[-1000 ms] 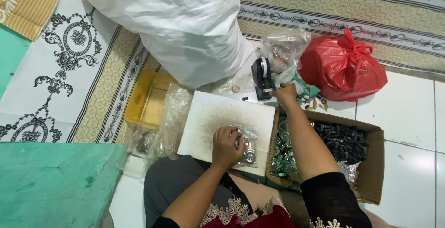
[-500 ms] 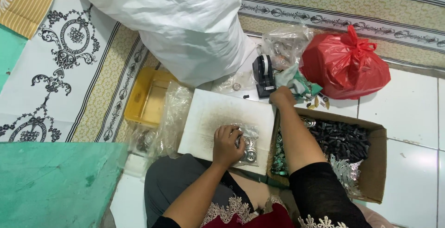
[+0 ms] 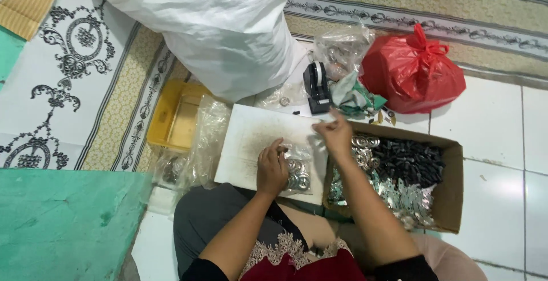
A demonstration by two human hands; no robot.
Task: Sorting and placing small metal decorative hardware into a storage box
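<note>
Head view, looking down onto a person seated on a white tiled floor point(image 3: 496, 144) beside a patterned mat point(image 3: 68, 87).

Item 1: small clear plastic packet of silvery round metal parts point(image 3: 298, 169), lying at the near right corner of a flat white board point(image 3: 251, 138) that rests across the lap. Left hand point(image 3: 272, 169) presses down on the packet's left part, fingers curled and closed over it. Right hand point(image 3: 337, 135) sits at the board's right edge, fingers pinched together on what looks like a thin clear strip or the packet's upper edge; which of the two cannot be told.

Handling, as judged: the film is soft and slippery, and the loose metal contents give it some weight and let it shift. It is best held at the top edge or flat under the palm, not by the bulging middle.

Item 2: open brown cardboard box point(image 3: 454, 189) just right of the board, holding silvery rings, black small parts and shiny pieces.

Item 3: black tape dispenser point(image 3: 317, 87) beyond the board's far edge, next to crumpled clear bags point(image 3: 342, 47) and a knotted red plastic bag point(image 3: 414, 72).

Item 4: large white woven sack point(image 3: 211, 24) at the far side; yellow plastic tray point(image 3: 174, 115) left of the board, partly under clear film.

Obscured: packet's opening lies under the hands; box's near contents are cut off by the right forearm; the sack's top runs out of frame.
</note>
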